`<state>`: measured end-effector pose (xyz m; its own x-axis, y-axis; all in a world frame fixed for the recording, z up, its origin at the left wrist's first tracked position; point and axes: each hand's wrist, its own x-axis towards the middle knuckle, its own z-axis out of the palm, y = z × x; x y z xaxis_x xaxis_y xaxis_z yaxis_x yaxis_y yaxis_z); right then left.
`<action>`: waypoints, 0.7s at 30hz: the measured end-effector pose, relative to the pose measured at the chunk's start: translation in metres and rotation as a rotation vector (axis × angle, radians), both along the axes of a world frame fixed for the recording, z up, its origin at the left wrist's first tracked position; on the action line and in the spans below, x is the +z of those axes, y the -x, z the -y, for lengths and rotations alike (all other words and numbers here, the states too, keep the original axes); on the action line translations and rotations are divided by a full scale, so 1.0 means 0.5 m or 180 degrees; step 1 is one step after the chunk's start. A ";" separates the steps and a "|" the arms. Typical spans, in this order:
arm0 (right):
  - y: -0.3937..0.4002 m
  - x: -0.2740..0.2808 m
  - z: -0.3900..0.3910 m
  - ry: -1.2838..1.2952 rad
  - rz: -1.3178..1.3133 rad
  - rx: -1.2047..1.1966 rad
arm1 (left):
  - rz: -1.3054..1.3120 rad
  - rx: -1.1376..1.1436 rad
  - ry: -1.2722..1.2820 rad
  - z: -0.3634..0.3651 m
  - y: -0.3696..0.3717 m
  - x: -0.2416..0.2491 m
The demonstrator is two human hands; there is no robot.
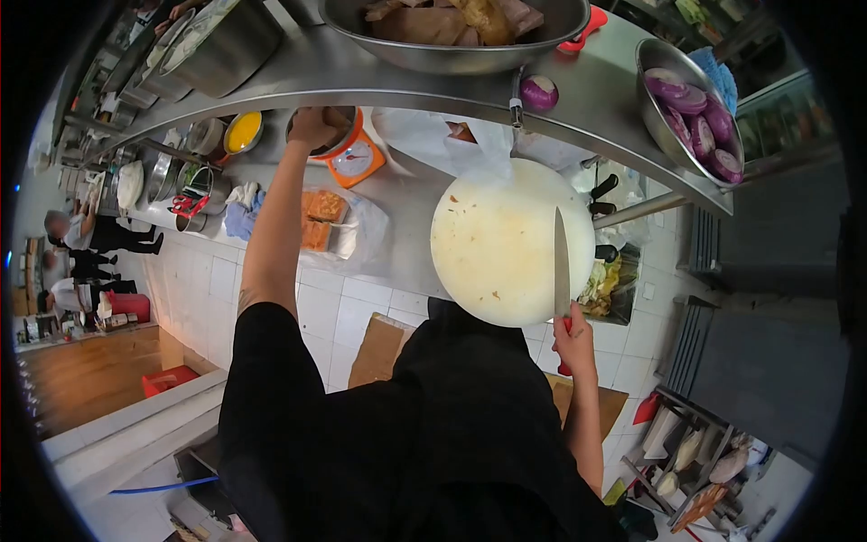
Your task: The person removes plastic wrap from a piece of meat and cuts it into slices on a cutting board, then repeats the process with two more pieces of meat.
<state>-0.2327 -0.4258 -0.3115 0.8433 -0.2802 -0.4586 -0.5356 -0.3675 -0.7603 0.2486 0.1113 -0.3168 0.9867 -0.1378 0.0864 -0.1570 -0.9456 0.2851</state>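
My right hand (575,343) is closed round the red handle of a long kitchen knife (562,262). Its blade lies over the right side of a round white cutting board (488,244), which carries a few brown scraps. My left hand (312,128) reaches to a metal bowl (343,135) on an orange kitchen scale (355,163), under the shelf edge. The fingers of that hand are mostly hidden at the bowl, so their grip does not show. Nearer me, orange-brown food blocks (323,217) sit in a clear plastic bag (366,230).
Overhead, a steel shelf (406,95) bears a pan of meat (442,54), a purple onion (539,92) and a bowl of onions (650,99). Black-handled knives (603,194) stand right of the board. A yellow-filled bowl (244,133) is at left. Several people (81,230) stand far left.
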 end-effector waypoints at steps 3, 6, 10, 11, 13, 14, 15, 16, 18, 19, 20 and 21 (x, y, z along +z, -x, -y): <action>0.000 0.001 0.001 -0.0080 0.0052 -0.0005 | -0.0042 -0.0127 -0.0051 -0.001 -0.005 0.013; -0.003 0.007 -0.003 -0.0048 0.0126 -0.0065 | 0.0347 -0.0116 -0.0114 0.018 0.014 0.016; -0.002 0.013 -0.007 0.0488 0.0320 0.0252 | 0.0283 0.0025 0.0049 0.024 0.022 0.035; -0.001 0.011 -0.007 0.0910 0.0606 0.0555 | 0.0282 0.0025 0.0045 0.015 0.023 0.049; -0.005 0.036 -0.020 0.0795 0.0601 0.0738 | -0.0553 0.0052 0.0638 0.007 0.043 0.104; -0.008 0.045 -0.024 0.0683 0.0601 0.0919 | -0.0548 0.0062 0.0634 0.007 0.063 0.111; -0.010 0.046 -0.024 0.0688 0.0609 0.1052 | -0.0608 0.0329 0.1697 0.007 0.090 0.119; -0.012 0.044 -0.020 0.0680 0.0624 0.1054 | -0.0653 0.0590 0.2758 0.010 0.121 0.128; -0.019 0.037 -0.014 0.0548 0.0574 0.1154 | -0.0885 0.0495 0.3876 0.063 0.223 0.149; -0.023 0.030 -0.013 0.0527 0.0574 0.1164 | -0.1137 0.0385 0.5011 0.097 0.280 0.153; -0.026 0.021 -0.008 0.0492 0.0616 0.1165 | -0.1675 0.0319 0.5410 0.125 0.326 0.118; -0.028 0.018 0.000 0.0472 0.0647 0.1149 | -0.2295 0.0087 0.5454 0.172 0.382 0.105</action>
